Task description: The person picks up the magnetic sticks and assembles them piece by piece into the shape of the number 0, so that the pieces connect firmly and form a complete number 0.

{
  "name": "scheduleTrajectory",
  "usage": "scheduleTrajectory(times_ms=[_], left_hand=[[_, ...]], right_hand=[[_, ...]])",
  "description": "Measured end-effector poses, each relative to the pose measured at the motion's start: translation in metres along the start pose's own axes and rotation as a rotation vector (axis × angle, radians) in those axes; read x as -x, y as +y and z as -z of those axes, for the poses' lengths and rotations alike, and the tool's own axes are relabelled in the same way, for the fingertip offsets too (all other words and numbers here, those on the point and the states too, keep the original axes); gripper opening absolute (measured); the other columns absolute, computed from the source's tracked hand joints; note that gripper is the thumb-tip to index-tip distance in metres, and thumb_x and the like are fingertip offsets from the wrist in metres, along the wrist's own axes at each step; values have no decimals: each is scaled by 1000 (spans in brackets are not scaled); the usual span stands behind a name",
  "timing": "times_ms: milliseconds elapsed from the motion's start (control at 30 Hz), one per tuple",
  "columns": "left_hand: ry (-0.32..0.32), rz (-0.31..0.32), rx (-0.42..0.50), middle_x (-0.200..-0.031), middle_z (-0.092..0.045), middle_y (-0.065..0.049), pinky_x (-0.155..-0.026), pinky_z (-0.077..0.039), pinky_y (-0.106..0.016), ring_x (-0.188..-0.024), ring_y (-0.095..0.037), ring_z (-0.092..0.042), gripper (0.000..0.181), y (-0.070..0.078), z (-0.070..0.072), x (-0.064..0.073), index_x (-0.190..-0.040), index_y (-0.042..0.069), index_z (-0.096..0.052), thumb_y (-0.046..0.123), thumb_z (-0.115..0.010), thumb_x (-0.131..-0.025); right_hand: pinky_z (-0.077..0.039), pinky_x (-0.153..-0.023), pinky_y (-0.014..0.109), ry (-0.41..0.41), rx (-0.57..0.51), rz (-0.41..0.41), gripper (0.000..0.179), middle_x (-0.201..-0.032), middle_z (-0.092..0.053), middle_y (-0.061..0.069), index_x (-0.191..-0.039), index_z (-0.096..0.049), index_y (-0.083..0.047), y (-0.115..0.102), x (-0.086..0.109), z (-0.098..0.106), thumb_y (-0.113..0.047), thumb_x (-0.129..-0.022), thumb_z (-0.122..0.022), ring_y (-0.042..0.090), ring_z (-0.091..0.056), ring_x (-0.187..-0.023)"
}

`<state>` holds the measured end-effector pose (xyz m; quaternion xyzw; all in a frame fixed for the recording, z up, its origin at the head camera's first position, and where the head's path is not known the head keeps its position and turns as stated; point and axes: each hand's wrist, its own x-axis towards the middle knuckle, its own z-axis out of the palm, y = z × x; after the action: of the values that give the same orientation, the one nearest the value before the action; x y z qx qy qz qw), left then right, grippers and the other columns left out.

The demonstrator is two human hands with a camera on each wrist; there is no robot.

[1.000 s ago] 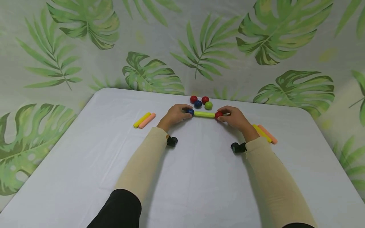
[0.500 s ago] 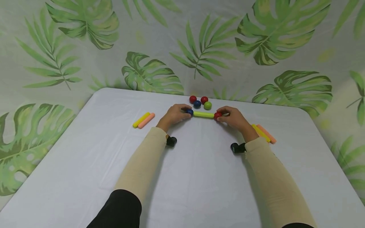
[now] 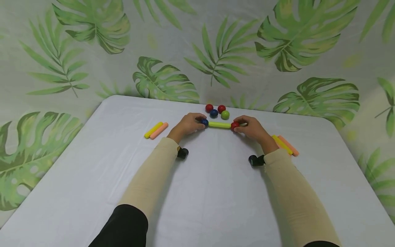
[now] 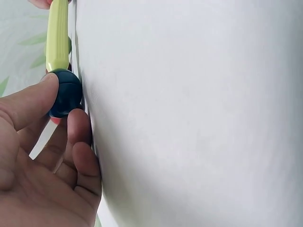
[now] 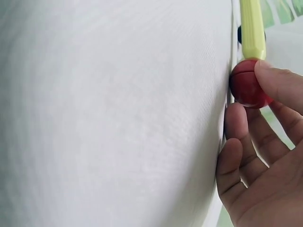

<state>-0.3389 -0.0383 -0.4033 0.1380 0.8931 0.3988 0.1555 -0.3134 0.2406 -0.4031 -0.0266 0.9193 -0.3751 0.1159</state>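
Observation:
Near the table's far edge a yellow-green stick (image 3: 219,125) lies level between two balls and touches both. On its left end sits a dark blue ball (image 4: 66,93), which my left hand (image 3: 189,124) pinches between thumb and fingers. My right hand (image 3: 251,128) pinches the red ball (image 5: 248,85) at the right end the same way. In both wrist views the thumb lies on the ball and the outer fingers curl loosely beside it, close to the white cloth. How the stick joins the balls is hidden.
Behind the stick stand two loose red balls (image 3: 209,108), a blue ball (image 3: 213,113) and a green ball (image 3: 225,115). A yellow stick (image 3: 153,130) and an orange stick (image 3: 159,130) lie left; another yellow (image 3: 282,144) and orange stick (image 3: 288,145) lie by my right wrist. A leaf-patterned curtain hangs behind.
Both hands keep their grip on the two balls. The stick with its balls has shifted very slightly left and toward me; the loose balls and sticks have stayed put.

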Motion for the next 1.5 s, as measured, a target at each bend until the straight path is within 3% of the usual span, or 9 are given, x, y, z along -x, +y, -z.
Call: scheduleTrajectory(times_ms=[433,600,767,967,1100,1200,1300,1367,1500], left_hand=[[26,-3,23,-141,-58,-10,-105,-47,-41,-124,-27,-57,49,-6,8,-4,-140,17,-55,18,-68,-93],[55,-32,12,-138,-59,-14,-104,-47,-43,-121,-30,-59,48,-5,26,-1,-140,12,-54,19,-66,-94],[115,-27,-142,-130,-62,-15,-101,-47,-43,-120,-30,-56,37,-8,60,19,-132,6,-60,20,-60,-97],[113,143,-466,-114,-69,-11,-84,-53,-45,-102,-30,-63,24,-12,88,60,-112,9,-70,19,-53,-98],[32,216,-622,-116,-69,-16,-85,-54,-49,-102,-34,-65,28,-14,89,75,-115,5,-69,22,-52,-101],[-27,238,-676,-107,-69,-17,-78,-54,-44,-90,-31,-65,34,-15,85,81,-114,2,-68,29,-50,-103],[-50,223,-680,-97,-68,-15,-72,-52,-40,-82,-27,-63,34,-16,80,84,-111,2,-68,30,-49,-104],[-57,217,-659,-94,-69,-15,-76,-53,-40,-86,-27,-63,32,-18,77,86,-112,2,-66,28,-51,-103],[-69,225,-603,-112,-67,-16,-88,-52,-43,-103,-29,-60,28,-21,72,87,-122,4,-62,19,-52,-101]], right_hand=[[-48,-102,45,11,-6,-2,42,-139,-55,15,-136,-55,-13,-4,-6,-7,-21,-96,-65,34,-53,-121],[-49,-99,44,19,-13,-8,43,-139,-55,15,-136,-54,-13,-2,-7,-6,-22,-96,-65,34,-53,-122],[-48,-101,45,27,-24,-5,41,-138,-56,14,-135,-55,-14,-1,-8,-6,-21,-95,-66,33,-53,-122],[-45,-105,46,6,-41,6,42,-139,-56,13,-135,-56,-14,-4,-7,-10,-22,-95,-66,32,-52,-124],[-44,-106,47,16,-45,12,41,-138,-56,12,-134,-56,-14,-4,-7,-9,-21,-95,-67,32,-51,-125],[-44,-106,47,11,-41,16,41,-138,-56,13,-133,-56,-14,-2,-8,-8,-22,-95,-67,32,-51,-125],[-44,-106,47,9,-43,19,41,-137,-57,13,-133,-56,-14,-1,-8,-8,-22,-94,-68,32,-52,-124],[-44,-106,46,8,-47,20,41,-137,-57,12,-132,-56,-14,0,-8,-8,-21,-94,-68,32,-53,-123],[-46,-104,47,-3,-54,25,41,-137,-56,13,-132,-56,-13,0,-8,-7,-21,-94,-68,33,-53,-124]])
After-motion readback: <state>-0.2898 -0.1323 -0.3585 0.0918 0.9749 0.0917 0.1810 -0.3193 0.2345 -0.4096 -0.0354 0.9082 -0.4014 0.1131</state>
